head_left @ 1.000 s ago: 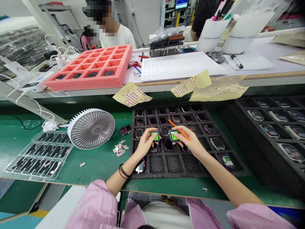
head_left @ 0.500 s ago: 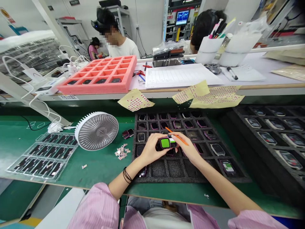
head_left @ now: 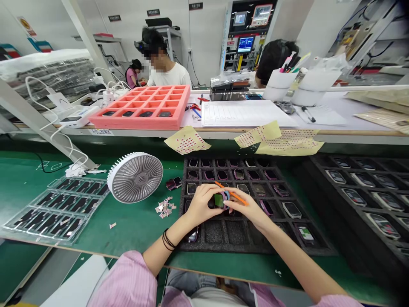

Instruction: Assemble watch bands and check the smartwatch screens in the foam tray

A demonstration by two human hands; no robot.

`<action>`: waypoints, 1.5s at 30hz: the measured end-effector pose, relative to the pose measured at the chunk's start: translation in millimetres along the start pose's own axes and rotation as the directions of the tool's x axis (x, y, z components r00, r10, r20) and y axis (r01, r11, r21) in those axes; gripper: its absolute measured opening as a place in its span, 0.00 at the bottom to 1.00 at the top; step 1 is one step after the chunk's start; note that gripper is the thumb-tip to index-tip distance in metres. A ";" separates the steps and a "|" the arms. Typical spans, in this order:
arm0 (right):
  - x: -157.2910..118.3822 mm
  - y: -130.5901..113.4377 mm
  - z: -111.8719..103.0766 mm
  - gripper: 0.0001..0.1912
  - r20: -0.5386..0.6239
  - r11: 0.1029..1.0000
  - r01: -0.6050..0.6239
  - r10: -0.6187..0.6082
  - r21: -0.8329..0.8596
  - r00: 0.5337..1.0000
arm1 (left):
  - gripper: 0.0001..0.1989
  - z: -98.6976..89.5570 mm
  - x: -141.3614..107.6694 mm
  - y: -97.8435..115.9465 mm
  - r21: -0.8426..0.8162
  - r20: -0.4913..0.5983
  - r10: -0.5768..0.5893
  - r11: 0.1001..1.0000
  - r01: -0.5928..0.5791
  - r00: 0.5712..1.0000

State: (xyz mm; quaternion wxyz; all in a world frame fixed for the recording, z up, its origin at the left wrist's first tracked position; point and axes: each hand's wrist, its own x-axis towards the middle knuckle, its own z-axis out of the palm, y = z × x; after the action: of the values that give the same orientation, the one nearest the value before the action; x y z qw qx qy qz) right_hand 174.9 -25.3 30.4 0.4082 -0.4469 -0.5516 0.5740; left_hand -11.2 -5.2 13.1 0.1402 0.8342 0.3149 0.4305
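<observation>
Across the green bench [head_left: 137,238], the widest thing before us, we have a black foam tray [head_left: 236,248] with watches in many of its pockets, and on the shelf beyond it a pink foam tray [head_left: 137,124] with dark pieces along its front row. Left of the black foam tray we see a round fan [head_left: 137,178], tilted back, and beside that a clear plastic tray [head_left: 78,232] of black parts. Our left hand [head_left: 202,204] is curled around a green-screened watch [head_left: 219,201], held just above the black foam tray. Our right hand [head_left: 249,211] is closed on an orange stick [head_left: 239,198], its fingertips meeting the watch's right side, where we make out a blue and purple edge but cannot tell whether it belongs to a second watch. Smallest of all, we find a loose pile of pale tabs [head_left: 164,207] on the bench between the fan and the black foam tray.
</observation>
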 end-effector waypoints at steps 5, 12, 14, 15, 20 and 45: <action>0.5 -3.4 -4.1 0.17 0.200 0.946 -0.166 0.112 0.277 0.973 | 0.21 -2.3 2.6 5.3 -0.116 -0.096 0.057 0.991 -0.068 0.994; -0.2 -0.8 -1.9 0.19 0.185 0.883 -0.229 0.165 0.410 0.969 | 0.22 -1.6 3.4 6.1 -0.150 -0.025 0.055 0.987 -0.058 0.998; -0.9 -1.2 -1.4 0.20 0.146 0.888 -0.232 0.188 0.397 0.971 | 0.22 -1.1 2.5 5.2 -0.141 0.001 0.064 0.988 -0.063 0.998; -1.4 -2.1 -1.2 0.21 0.137 0.895 -0.232 0.194 0.381 0.971 | 0.22 -0.8 2.1 4.8 -0.137 0.004 0.071 0.988 -0.070 0.997; -4.1 -9.8 1.2 0.21 0.122 0.928 -0.215 0.186 0.304 0.975 | 0.22 -0.8 1.8 4.8 -0.146 -0.017 0.058 0.988 -0.060 0.998; -51.5 -18.0 -5.1 0.13 -0.241 0.774 0.510 -0.613 -0.374 0.753 | 0.24 -6.0 4.0 11.4 -0.308 -0.081 -0.070 0.951 0.042 0.994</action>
State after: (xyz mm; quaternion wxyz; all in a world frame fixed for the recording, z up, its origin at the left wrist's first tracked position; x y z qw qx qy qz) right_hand 193.1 -72.4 51.7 0.5853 -0.4066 -0.6561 0.2481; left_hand -9.8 -11.6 24.9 0.2651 0.7728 0.2741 0.5074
